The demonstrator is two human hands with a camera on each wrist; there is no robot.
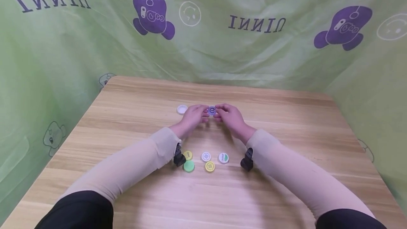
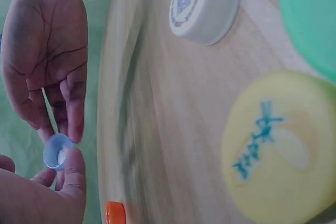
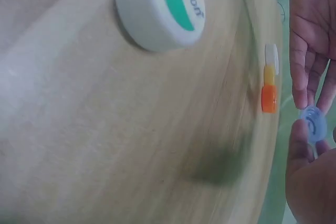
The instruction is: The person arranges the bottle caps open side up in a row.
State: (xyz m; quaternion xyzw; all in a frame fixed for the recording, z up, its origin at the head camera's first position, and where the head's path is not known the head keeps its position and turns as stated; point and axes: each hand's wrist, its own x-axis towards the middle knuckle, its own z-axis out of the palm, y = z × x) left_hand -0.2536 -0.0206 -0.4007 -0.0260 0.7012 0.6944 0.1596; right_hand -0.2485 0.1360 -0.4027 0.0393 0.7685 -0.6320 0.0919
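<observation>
Head view, nearest: five bottle caps (image 1: 206, 157) clustered between the forearms. Beyond, left hand (image 1: 193, 116) and right hand (image 1: 231, 116) pinch one blue cap (image 1: 211, 110) with fingers clamped, mid-table. White cap (image 1: 182, 109) left. Right wrist view alone shows an orange cap (image 3: 269, 98). Far table (image 1: 286, 109) edge bare.

Staged recording booth: wooden table (image 1: 286, 123) enclosed by printed green backdrop (image 1: 254, 45).

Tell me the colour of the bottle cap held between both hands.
Pale blue cap with a white swirl mark, pinched by left hand and right hand; right wrist view shows it best.
</observation>
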